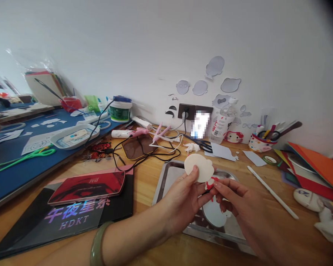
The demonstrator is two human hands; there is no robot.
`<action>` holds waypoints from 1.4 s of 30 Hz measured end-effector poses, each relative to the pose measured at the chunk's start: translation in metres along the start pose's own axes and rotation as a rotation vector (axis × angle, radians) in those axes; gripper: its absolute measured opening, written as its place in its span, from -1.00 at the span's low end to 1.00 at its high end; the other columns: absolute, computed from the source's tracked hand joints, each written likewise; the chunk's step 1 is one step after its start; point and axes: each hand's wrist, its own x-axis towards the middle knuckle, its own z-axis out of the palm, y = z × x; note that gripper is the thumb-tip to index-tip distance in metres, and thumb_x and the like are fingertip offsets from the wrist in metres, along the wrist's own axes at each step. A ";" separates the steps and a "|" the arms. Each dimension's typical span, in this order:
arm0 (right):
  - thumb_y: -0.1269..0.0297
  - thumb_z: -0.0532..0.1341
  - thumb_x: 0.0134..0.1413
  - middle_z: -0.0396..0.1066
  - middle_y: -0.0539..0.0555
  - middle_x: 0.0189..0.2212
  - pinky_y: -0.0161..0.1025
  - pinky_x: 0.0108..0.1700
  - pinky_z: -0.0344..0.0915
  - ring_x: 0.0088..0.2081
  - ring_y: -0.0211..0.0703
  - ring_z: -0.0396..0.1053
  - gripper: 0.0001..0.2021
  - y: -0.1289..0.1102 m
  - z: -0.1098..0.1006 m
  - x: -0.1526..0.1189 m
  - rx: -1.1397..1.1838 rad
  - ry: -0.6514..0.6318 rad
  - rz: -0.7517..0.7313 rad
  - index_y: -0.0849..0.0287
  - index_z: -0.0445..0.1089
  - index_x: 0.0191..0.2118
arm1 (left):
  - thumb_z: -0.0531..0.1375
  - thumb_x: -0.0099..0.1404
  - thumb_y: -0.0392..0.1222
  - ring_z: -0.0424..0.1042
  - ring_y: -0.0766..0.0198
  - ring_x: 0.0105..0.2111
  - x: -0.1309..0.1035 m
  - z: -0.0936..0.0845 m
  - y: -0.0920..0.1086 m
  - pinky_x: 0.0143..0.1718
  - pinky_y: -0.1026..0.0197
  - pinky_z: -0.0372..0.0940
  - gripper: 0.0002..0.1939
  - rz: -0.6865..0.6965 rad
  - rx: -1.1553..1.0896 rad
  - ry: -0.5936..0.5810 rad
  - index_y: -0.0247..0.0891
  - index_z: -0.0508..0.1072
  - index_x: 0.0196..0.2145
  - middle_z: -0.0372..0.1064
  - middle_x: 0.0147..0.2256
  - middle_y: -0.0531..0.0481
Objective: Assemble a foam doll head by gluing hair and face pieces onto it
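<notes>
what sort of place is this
Probably a craft workspace: green scissors on the left, paper cutouts on the wall, and a decorated pen cup on the right.

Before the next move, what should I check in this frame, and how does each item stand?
1. Left hand has a grip on the cutout: ok, thumb on its face.
2. Right hand has its fingertips on the red-and-white piece: ok.
3. That piece is fixed to the cutout: cannot tell, fingers hide the join.
4. Tray lies below the hands: ok.
5. White pen is outside the tray: ok, on the table to its right.
</notes>
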 end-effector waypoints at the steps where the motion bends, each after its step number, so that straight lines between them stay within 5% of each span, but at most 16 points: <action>1: 0.12 0.20 -0.13 0.31 -0.03 -0.58 -0.38 -0.62 0.13 -0.62 -0.36 0.15 -0.79 0.000 0.000 0.000 0.007 -0.001 -0.002 0.16 0.42 -0.42 | 0.05 0.21 -0.10 0.33 0.37 -0.33 0.000 -0.001 0.000 -0.17 0.27 0.18 -0.72 -0.002 -0.004 -0.007 -0.31 0.34 -0.18 0.31 -0.25 -0.07; 11: 0.18 0.25 -0.19 0.39 -0.03 -0.48 -0.38 -0.60 0.16 -0.61 -0.37 0.16 -0.81 0.000 0.001 -0.001 -0.043 0.001 -0.024 0.09 0.44 -0.36 | 0.03 0.23 -0.13 0.31 0.37 -0.31 0.000 0.001 0.002 -0.29 0.34 0.21 -0.72 0.010 -0.032 0.035 -0.32 0.31 -0.14 0.25 -0.13 -0.10; 21: 0.11 0.23 -0.18 0.29 -0.09 -0.69 -0.40 -0.59 0.11 -0.61 -0.34 0.16 -0.79 0.007 -0.002 0.001 -0.136 -0.013 0.027 0.10 0.46 -0.41 | 0.05 0.22 -0.12 0.31 0.38 -0.32 0.000 -0.001 0.000 -0.30 0.36 0.19 -0.70 -0.001 -0.017 0.033 -0.32 0.34 -0.14 0.27 -0.21 -0.09; 42: 0.11 0.23 -0.17 0.27 -0.06 -0.68 -0.35 -0.52 0.14 -0.58 -0.31 0.18 -0.79 0.006 -0.001 0.003 -0.095 -0.054 -0.009 0.16 0.43 -0.51 | 0.04 0.22 -0.13 0.31 0.40 -0.33 0.000 0.000 -0.001 -0.26 0.33 0.20 -0.70 -0.004 0.023 0.059 -0.33 0.33 -0.14 0.28 -0.13 -0.12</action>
